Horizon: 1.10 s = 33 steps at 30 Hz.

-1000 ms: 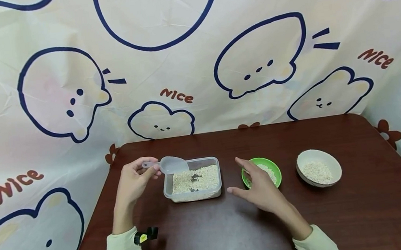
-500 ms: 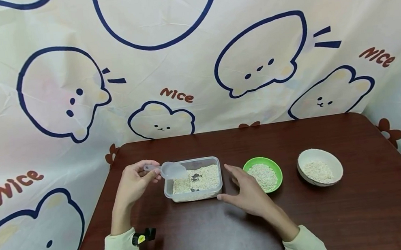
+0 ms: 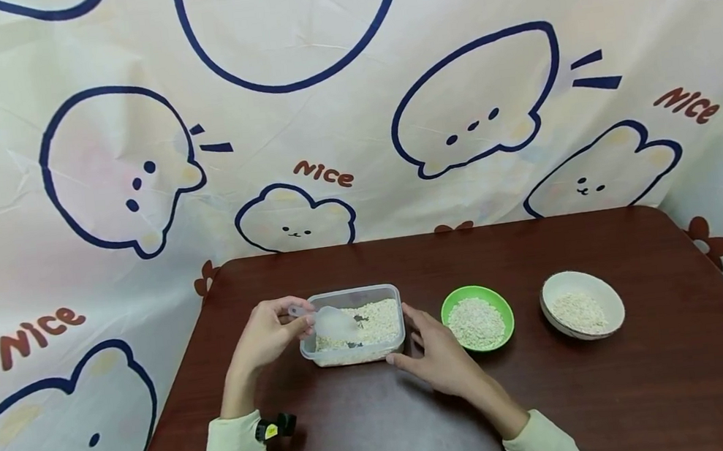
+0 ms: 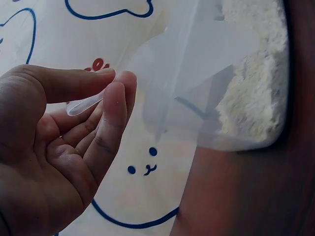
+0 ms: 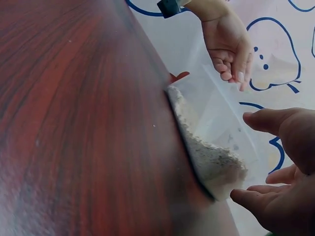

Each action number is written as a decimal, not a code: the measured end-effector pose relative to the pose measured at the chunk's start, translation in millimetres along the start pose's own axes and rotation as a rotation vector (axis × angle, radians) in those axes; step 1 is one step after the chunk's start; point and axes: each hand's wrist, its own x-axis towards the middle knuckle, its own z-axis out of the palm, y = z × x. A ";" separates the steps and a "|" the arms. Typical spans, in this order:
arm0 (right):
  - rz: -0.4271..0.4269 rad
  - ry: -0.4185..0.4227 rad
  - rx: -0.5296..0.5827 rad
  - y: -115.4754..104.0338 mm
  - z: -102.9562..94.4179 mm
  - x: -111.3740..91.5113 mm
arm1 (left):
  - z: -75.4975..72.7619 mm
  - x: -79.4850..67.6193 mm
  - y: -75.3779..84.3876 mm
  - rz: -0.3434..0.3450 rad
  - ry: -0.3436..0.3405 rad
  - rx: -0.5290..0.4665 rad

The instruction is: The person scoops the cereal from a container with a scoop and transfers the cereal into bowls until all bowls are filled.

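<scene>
My left hand (image 3: 270, 332) pinches the short handle of a clear plastic scoop (image 3: 336, 324) between thumb and fingers. The scoop's bowl hangs over the left part of a clear rectangular plastic box (image 3: 357, 356). Pale oat-like flakes (image 3: 380, 324) lie in the box, with a few dark patches of its bottom showing through. At the box's right end is my right hand (image 3: 443, 361), thumb and fingers spread around the near right corner. In the right wrist view, its fingertips (image 5: 237, 195) are close to the box wall; whether they touch it I cannot tell.
A green bowl (image 3: 508, 324) of pale flakes stands right of my right hand. Farther right is a white bowl (image 3: 613, 294), also holding pale flakes. Everything stands on a dark brown table (image 3: 383, 429), with a printed cloth (image 3: 364, 122) hanging behind it.
The left hand has moved right, bringing the scoop farther over the box. The right hand has moved left from in front of the green bowl to the box's right end.
</scene>
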 end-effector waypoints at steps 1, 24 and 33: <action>-0.003 0.002 0.009 1.1 1.5 0.4 | 2.0 0.3 0.8 0.001 -0.008 0.002; -0.025 0.087 0.070 7.6 14.7 2.7 | 45.3 9.2 8.8 0.034 -0.080 -0.164; -0.023 0.100 0.066 9.0 16.5 2.3 | 50.2 11.2 8.9 0.017 -0.103 -0.214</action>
